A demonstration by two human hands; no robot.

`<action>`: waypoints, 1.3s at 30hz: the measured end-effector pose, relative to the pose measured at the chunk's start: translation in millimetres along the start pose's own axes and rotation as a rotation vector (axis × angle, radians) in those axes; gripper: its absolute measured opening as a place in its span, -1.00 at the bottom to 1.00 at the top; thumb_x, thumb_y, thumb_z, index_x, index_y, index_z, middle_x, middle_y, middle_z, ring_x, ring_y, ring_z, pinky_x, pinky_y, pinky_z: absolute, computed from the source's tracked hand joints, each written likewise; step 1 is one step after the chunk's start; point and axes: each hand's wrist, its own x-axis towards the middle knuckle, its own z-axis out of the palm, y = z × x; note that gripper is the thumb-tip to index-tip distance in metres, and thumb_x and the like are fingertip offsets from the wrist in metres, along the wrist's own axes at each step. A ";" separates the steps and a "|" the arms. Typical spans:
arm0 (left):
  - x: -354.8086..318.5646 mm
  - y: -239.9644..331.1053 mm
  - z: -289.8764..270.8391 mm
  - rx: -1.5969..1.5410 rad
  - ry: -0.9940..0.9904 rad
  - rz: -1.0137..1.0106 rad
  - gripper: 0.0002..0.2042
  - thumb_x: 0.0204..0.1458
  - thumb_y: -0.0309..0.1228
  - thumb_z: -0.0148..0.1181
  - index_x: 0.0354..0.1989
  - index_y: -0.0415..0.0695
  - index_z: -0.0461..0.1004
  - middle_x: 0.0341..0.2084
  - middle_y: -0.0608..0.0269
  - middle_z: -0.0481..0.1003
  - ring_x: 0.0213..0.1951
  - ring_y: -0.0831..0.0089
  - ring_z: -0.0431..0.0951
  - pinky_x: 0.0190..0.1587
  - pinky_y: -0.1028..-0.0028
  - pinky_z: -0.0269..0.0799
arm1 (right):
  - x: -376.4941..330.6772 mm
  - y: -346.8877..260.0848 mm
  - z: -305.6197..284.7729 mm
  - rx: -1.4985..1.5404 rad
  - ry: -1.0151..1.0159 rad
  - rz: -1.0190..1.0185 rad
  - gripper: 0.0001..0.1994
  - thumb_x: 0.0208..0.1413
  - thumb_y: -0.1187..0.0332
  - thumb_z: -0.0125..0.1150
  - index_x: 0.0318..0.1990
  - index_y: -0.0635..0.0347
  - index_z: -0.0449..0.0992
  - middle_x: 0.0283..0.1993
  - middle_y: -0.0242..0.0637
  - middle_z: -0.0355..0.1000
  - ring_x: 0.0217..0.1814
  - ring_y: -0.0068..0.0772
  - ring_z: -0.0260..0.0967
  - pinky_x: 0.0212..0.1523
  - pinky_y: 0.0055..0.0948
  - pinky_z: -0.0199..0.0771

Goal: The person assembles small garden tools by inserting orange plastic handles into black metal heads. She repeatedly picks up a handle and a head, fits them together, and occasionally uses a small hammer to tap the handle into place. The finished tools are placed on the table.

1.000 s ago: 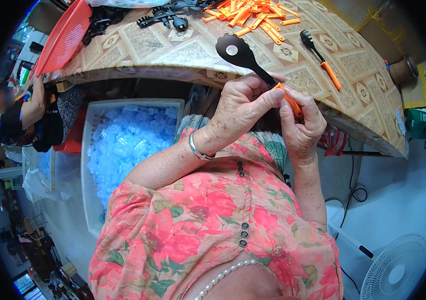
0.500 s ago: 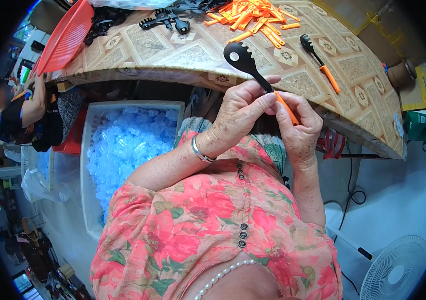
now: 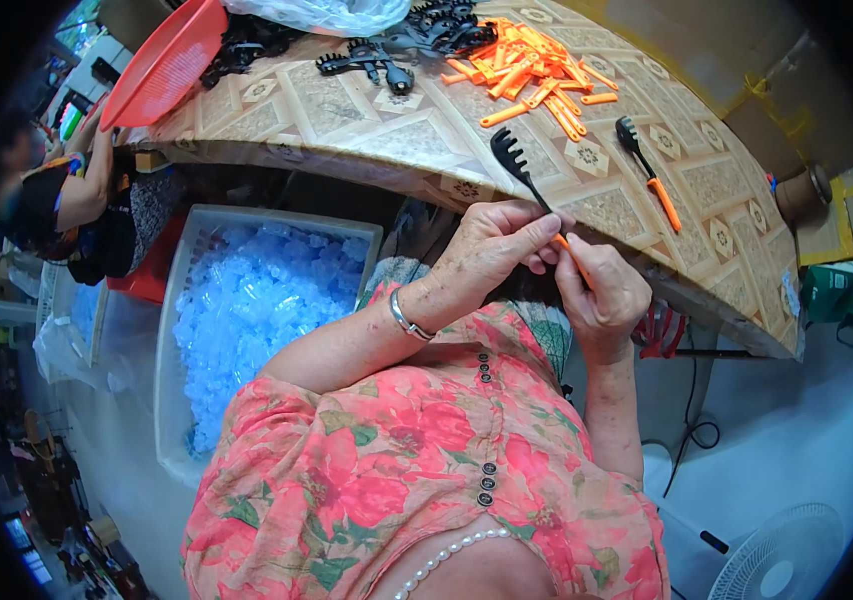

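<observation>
Just off the table's front edge, both my hands are closed on a pasta server (image 3: 523, 172) with a black toothed head and an orange handle. My left hand (image 3: 502, 243) pinches it where the black shaft meets the orange. Lower down, my right hand (image 3: 603, 298) grips the orange handle, hiding most of it. The toothed head points up and away, its teeth showing side-on. A second pasta server (image 3: 648, 172), black with an orange handle, lies on the table to the right. Farther back are a heap of orange handles (image 3: 536, 68) and several black utensil heads (image 3: 371, 66).
The patterned table (image 3: 426, 150) curves across in front of me. Below it at left stands a white crate (image 3: 168, 370) of bluish clear plastic pieces. A red basket (image 3: 168, 65) rests at the table's left end, beside another person (image 3: 71, 205). A fan (image 3: 781, 560) is at lower right.
The pasta server has been turned in my hands: its rounded back with a pale spot faced me before, and its teeth show from the side now. My hands remain on it.
</observation>
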 end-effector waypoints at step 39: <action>-2.5 11.2 -85.7 -0.051 0.340 0.155 -0.77 0.15 -0.50 0.05 -0.07 -0.35 0.46 -0.22 0.14 0.53 -0.32 0.57 0.56 -0.19 0.63 0.52 | 52.7 66.2 70.4 -0.286 -0.531 0.221 -0.75 -0.03 0.35 0.23 -0.14 0.11 0.48 -0.18 -0.23 0.38 -0.02 -0.18 0.30 0.01 -0.18 0.26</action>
